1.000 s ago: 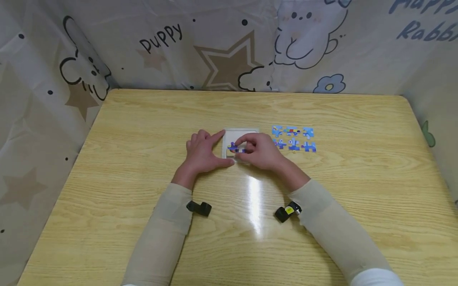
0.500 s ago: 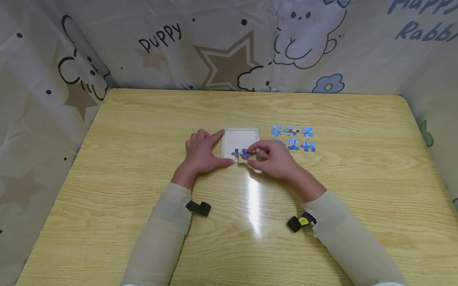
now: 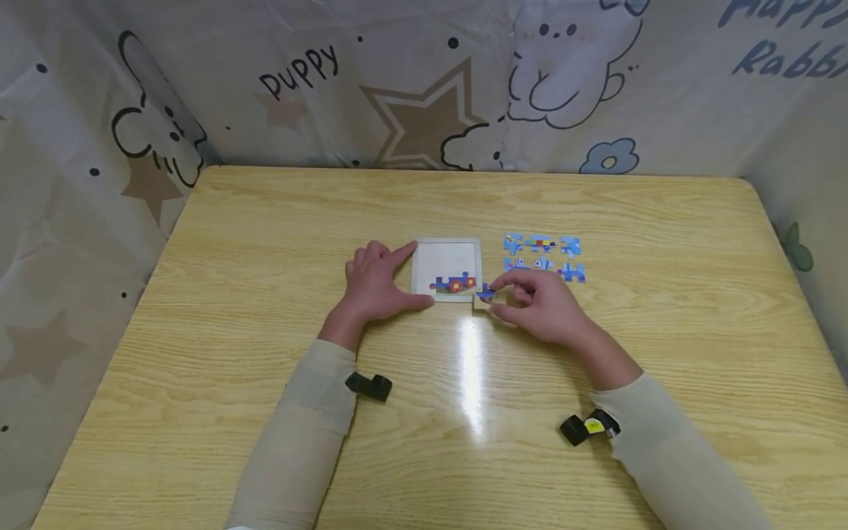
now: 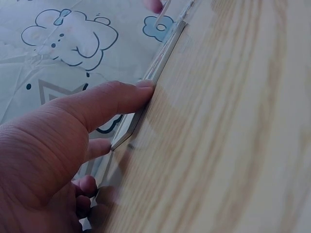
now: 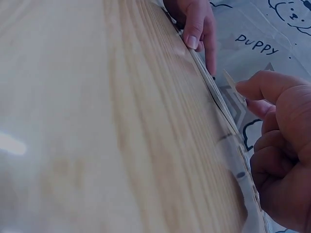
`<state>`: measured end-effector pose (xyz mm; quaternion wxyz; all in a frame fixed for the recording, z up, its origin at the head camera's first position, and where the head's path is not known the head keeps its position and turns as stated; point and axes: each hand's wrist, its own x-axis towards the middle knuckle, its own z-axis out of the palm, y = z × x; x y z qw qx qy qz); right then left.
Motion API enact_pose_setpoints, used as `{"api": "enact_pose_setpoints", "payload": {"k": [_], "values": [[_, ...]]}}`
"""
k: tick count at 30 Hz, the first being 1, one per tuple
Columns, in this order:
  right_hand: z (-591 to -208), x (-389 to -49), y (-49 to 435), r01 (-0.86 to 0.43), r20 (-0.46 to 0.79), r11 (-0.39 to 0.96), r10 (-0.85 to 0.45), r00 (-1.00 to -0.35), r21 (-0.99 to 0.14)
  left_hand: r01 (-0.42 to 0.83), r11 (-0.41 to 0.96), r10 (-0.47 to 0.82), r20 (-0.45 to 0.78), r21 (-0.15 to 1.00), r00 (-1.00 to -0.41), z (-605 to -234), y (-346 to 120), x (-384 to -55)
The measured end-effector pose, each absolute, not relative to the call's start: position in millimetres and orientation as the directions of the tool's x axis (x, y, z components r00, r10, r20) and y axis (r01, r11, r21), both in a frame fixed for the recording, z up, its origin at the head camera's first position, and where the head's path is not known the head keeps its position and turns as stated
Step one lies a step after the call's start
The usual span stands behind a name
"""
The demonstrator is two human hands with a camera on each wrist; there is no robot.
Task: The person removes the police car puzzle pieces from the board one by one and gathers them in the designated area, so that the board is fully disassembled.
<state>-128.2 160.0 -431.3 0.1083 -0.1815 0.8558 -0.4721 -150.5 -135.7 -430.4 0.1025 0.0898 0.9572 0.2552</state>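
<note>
A small white square puzzle tray lies mid-table in the head view, with joined pieces of a blue and red picture along its near side. My left hand spans the tray's left side, index finger at the far left corner and thumb on the near edge. In the left wrist view the thumb presses the tray's edge. My right hand pinches a blue jigsaw piece between thumb and index finger. It is raised just beyond the tray's near right corner; in the right wrist view the piece is edge-on.
Several light-blue jigsaw pieces lie in two rows right of the tray, the nearer row partly behind my right hand. A wood-grain table carries everything. Patterned cloth hangs along its back and sides.
My right hand has moved right across the tray's near side, still pinching the piece, uncovering the joined pieces there. The left hand has stayed in place.
</note>
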Motion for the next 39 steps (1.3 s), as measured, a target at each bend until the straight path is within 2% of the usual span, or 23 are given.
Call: {"api": "enact_pose_setpoints", "payload": {"k": [20,39], "values": [[-433.9,-125.1,198.8,-0.226,-0.033,0.567,-0.41,-0.911,-0.792,0.113,0.858,0.22,-0.159,0.501,-0.963,-432.7,-135.3,-150.1],[-435.9,-129.9,200.9,-0.24,-0.046,0.608,-0.416,-0.908,-0.757,0.124,0.849,0.226,-0.142,0.514,-0.964,-434.7,-137.4,-151.2]]}}
